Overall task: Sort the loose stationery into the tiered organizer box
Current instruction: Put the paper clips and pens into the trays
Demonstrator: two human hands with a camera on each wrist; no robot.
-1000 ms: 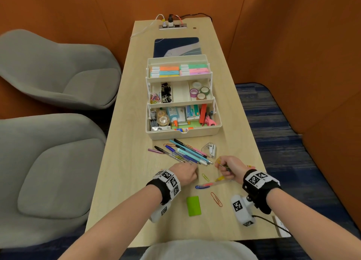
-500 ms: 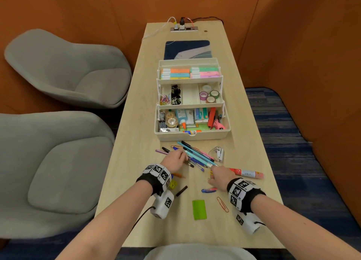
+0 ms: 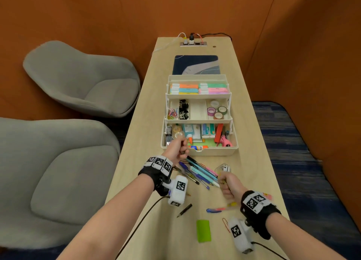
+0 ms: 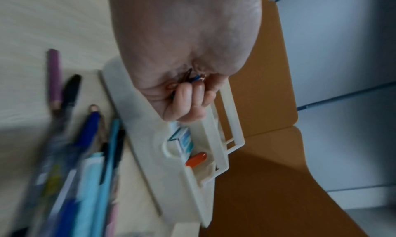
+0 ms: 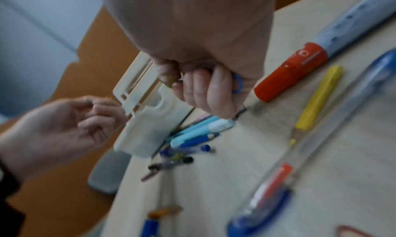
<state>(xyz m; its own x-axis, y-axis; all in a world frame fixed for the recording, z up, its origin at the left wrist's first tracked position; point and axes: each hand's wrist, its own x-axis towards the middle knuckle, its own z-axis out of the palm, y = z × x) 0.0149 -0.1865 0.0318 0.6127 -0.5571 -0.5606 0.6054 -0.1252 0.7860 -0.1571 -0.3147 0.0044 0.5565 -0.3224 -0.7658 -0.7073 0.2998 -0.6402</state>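
No brand or label can be read anywhere; the print on the glue bottle and the small cartons in the box is too blurred. The black-and-white square marker tags on both wristbands are the only clear printing.

The organizer box point(image 3: 199, 152) is cream plastic with three stepped tiers, standing open in the middle of the pale wood-grain table point(image 3: 140, 181). The far tier holds blocky highlighters point(image 3: 199, 88) in orange, blue, yellow, green and pink with white caps. The middle tier has three compartments: coloured paper clips and black binder clips on the left, a bare one in the middle, and four tape rolls point(image 3: 216, 110) on the right. The near tier holds a glue bottle with an orange nozzle, small cartons, a red bar and a pink tool.

The left hand point(image 3: 178, 145) is curled into a fist just above the near left corner of the box, clutching small paper clips point(image 4: 193, 78); copper and blue wire shows between the fingers. The right hand point(image 3: 229, 185) is also fisted, just above the table near the loose pens point(image 3: 199, 172), gripping small clips, one blue loop and one yellowish visible; their count cannot be told.

The pens lie in a fan just near of the box, roughly ten, slim tubes in light blue, dark blue, black, purple and pink. Nearer lie one short black pencil point(image 3: 184, 210), one flat green rectangle point(image 3: 203, 230) and one orange paper clip point(image 3: 226, 224).
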